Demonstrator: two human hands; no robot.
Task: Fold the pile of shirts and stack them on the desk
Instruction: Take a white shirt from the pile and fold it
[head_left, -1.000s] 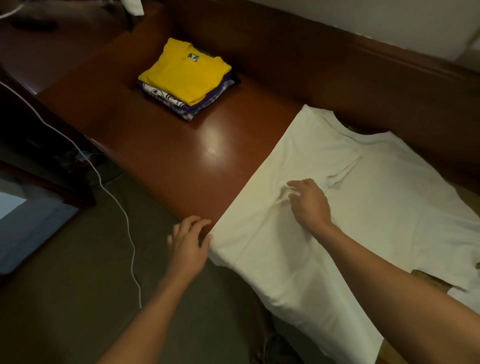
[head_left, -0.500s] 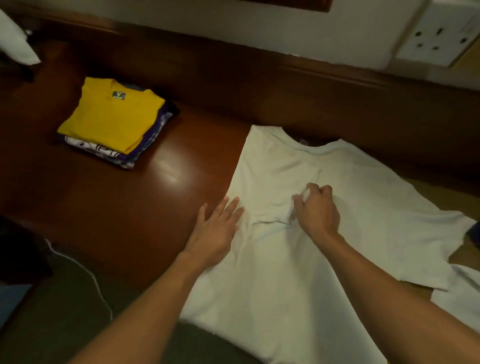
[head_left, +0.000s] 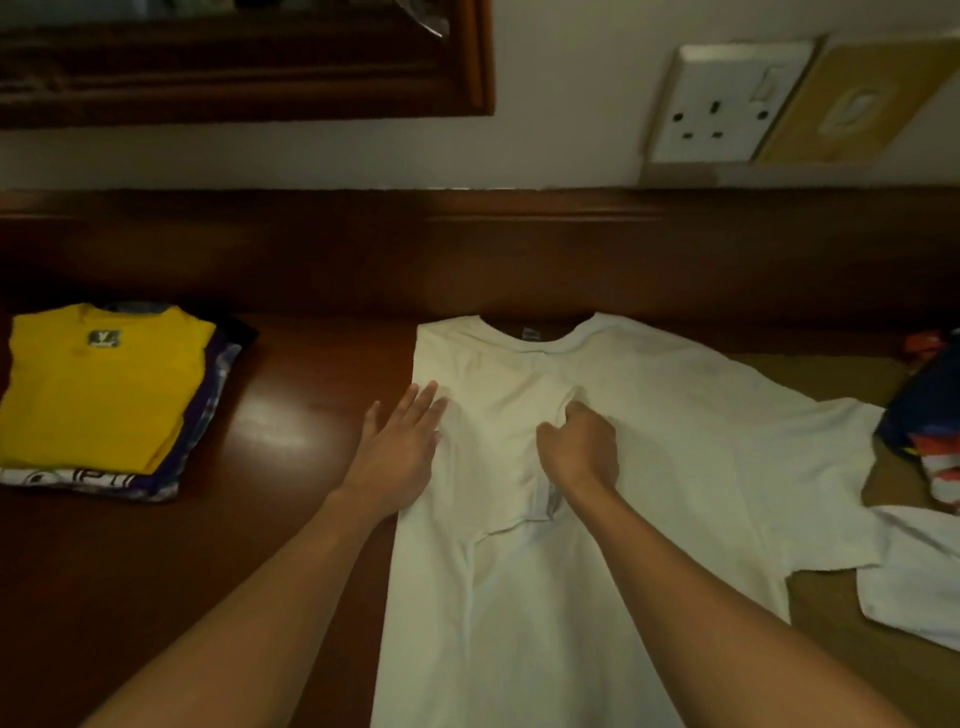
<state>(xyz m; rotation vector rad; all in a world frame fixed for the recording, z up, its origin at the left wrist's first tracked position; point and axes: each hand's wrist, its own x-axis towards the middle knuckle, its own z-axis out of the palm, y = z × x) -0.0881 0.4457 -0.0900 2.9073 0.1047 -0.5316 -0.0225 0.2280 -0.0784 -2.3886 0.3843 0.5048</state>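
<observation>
White shirt (head_left: 649, 467) flat on desk (head_left: 291, 415), left side folded in — right hand (head_left: 579, 452) pinches sleeve, left hand (head_left: 397, 457) flat, fingers straight. Next, likely — fold right side over.

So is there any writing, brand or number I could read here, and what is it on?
"PI", partly cut off: purple letters on the bottom shirt of the folded stack.
The grey label on the yellow shirt: a mark, too blurred to read.
The neck tag in the white shirt: too small to read.
The wall socket: no readable text.
</observation>
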